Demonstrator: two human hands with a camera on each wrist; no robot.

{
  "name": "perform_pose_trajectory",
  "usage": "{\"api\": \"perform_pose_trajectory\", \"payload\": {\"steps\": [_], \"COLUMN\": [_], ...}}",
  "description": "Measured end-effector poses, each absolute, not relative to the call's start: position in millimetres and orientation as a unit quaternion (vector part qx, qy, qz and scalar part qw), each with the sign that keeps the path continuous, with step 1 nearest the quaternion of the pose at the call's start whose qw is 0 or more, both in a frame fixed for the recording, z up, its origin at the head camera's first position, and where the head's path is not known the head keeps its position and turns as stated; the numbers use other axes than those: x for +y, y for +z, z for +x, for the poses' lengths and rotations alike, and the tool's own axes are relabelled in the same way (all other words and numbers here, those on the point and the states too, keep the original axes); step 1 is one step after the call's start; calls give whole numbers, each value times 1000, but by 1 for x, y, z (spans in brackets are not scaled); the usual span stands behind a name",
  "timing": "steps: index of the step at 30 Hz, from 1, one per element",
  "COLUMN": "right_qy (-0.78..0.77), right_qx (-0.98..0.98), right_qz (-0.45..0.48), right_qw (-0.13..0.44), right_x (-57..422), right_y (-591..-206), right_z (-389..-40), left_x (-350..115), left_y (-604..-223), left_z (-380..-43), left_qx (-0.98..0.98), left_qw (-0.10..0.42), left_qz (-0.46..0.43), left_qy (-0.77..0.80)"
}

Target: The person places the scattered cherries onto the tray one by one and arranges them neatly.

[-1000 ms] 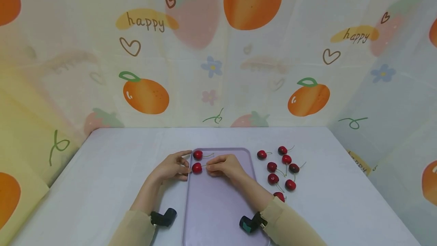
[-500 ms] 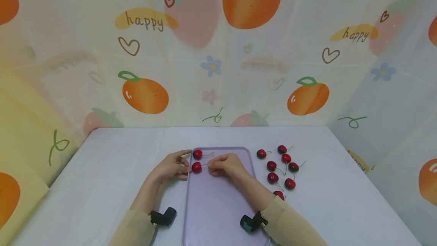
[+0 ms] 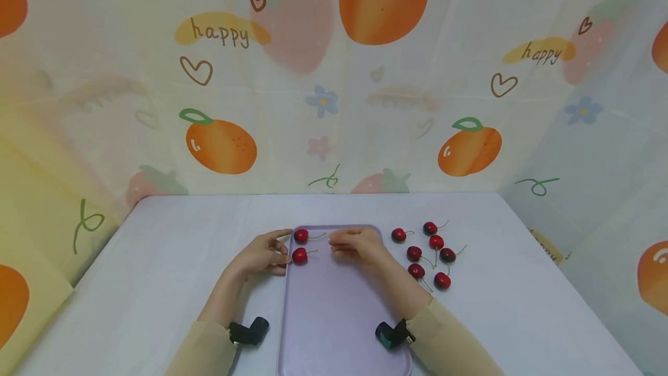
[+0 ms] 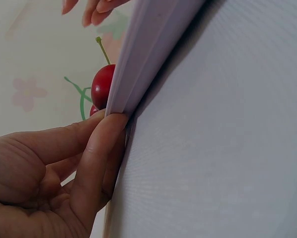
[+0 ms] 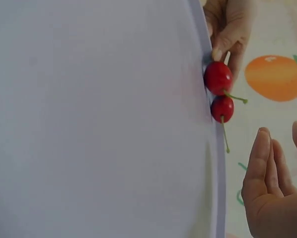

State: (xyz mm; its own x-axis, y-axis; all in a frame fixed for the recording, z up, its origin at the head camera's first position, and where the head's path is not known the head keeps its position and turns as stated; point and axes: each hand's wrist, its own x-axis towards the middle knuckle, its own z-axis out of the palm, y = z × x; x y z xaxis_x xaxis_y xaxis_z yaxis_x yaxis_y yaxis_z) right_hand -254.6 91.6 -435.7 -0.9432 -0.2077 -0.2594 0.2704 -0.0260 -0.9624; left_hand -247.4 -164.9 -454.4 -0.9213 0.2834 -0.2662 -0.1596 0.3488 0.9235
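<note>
Two red cherries with green stems lie along the left rim of a lilac tray (image 3: 339,312), the far cherry (image 3: 301,236) in the corner and the near cherry (image 3: 300,256) just below it. My left hand (image 3: 264,255) touches the tray's outer left edge, index finger reaching toward the corner and thumb beside the near cherry. In the left wrist view, the thumb (image 4: 96,158) rests against the tray's side wall. Over the tray, right of the stems, my right hand (image 3: 360,246) holds nothing; its fingers (image 5: 260,166) are straight, with the thumb apart.
Several dark red cherries (image 3: 416,271) lie scattered on the white table (image 3: 522,306) right of the tray, beside the right forearm. A fruit-printed cloth (image 3: 376,91) hangs behind the table. Each wrist carries a black camera (image 3: 250,331).
My right hand has let go of the near cherry's stem and drawn back right and slightly away. The forearm now covers the nearest loose cherry. The left hand stays put.
</note>
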Motion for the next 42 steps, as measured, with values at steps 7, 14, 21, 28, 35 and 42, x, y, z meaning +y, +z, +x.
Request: {"api": "perform_pose_trajectory", "payload": {"steps": [7,14,21,28,35,42], "right_qy": [-721,-718,-690,-668,-660,-646], "right_qx": [670,675,705,723,733,751], "right_qz": [19,1,-28,-44,-68,-50], "right_qw": [173,168,162,168,146,125], "right_x": [107,131,158,187,225,259], "right_y": [-422,-403,-388,-382,-383,-382], "right_z": [-254,-249,-245,-242,-238,-231], "left_x": [-165,-165,-166,-165,-164,-165], "left_y": [-455,-454,-454,-454,-454,-454], "left_z": [-248,-248,-247,-248,-248,-249], "left_qx": [801,801,799,799,799,799], "left_qw": [193,194,196,196,195,198], "left_qz": [36,32,31,33,27,27], "left_qy": [566,566,568,567,567,568]}}
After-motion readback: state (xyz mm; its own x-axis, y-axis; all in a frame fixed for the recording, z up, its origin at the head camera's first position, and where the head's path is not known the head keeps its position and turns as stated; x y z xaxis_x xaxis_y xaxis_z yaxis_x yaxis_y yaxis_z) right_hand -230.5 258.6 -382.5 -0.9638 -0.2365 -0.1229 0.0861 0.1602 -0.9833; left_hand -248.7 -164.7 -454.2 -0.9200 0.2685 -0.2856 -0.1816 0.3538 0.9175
